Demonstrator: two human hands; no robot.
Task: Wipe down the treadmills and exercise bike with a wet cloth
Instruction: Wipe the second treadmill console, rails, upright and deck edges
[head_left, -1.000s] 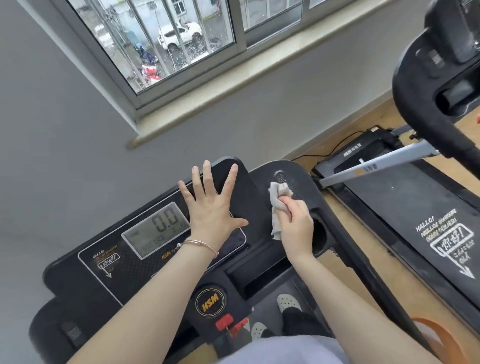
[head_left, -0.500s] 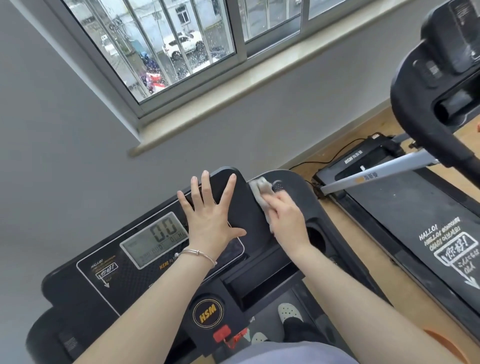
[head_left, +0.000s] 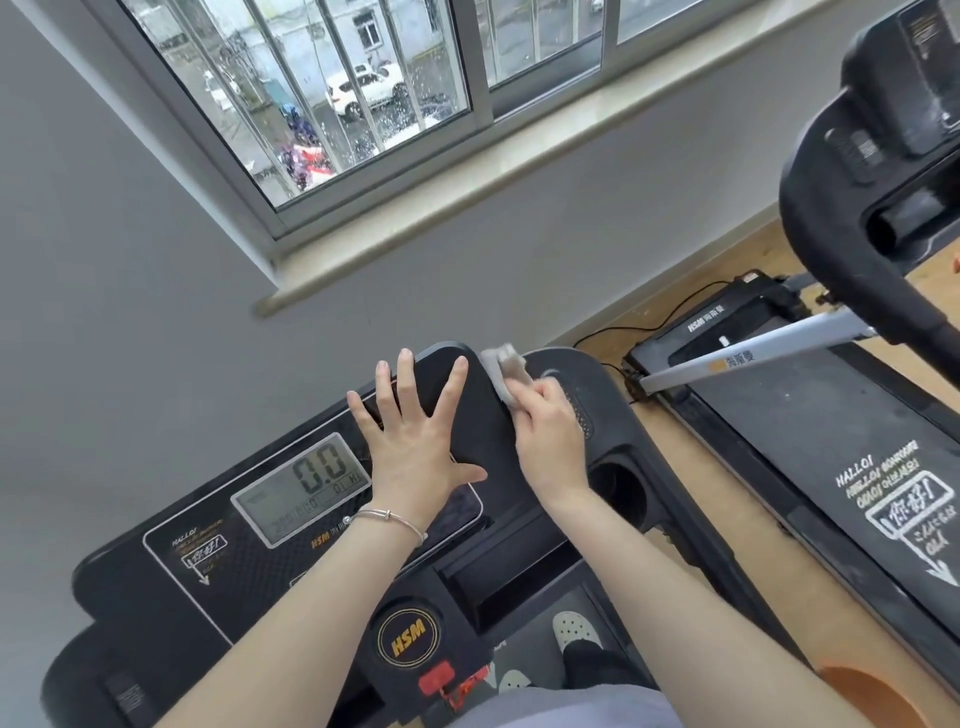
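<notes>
Up and right of the display (head_left: 301, 488), the right hand (head_left: 550, 431) covers the lower part of the cloth (head_left: 506, 371). Only the cloth's top end shows, and the fingertips are tucked out of sight beneath. Just right of the display, the left hand (head_left: 415, 436) hides part of the console (head_left: 483, 415) panel. The small digits under the display's "0.0" are too blurred to read. Far right of the display, the second treadmill (head_left: 831, 441) is cut by the top and right edges. Below and right of the display, pale shoes (head_left: 569, 629) are half hidden by the console, and an orange object (head_left: 872, 696) is cut by the bottom edge.
</notes>
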